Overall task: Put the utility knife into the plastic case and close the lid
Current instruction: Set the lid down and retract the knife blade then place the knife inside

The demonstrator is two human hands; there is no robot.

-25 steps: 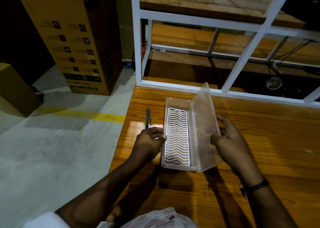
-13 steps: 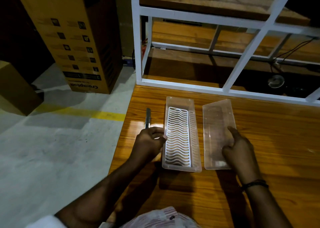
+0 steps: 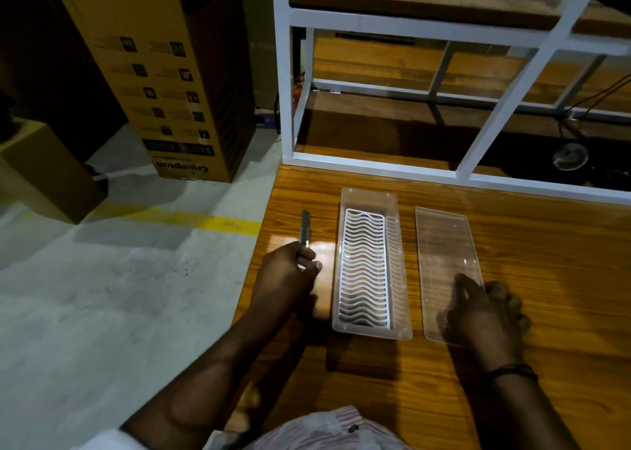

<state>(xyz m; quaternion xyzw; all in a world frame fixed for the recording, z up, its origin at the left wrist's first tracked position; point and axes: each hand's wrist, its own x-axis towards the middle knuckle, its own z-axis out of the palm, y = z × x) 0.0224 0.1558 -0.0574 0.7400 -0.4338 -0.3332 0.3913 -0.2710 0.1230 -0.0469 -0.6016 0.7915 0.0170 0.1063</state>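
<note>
Glossy wooden table [image 3: 512, 398] | ribbed clear case [image 3: 401, 272] (open) | left hand [image 3: 286, 279] grips knife [image 3: 305, 227]

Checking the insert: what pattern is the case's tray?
White wavy slats, in the head view: tray inside case.

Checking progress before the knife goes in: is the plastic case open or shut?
Open. The lid lies flat on the table right of the plastic case, apart from it; its white grid insert shows.

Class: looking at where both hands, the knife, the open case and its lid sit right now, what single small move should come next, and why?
Probably the left hand should lift the slim grey utility knife rightward over the clear plastic case. Its grip is already shut on the knife's near end, the case with its white wavy insert lies open beside it, and the clear lid lies flat under the right hand.
</note>
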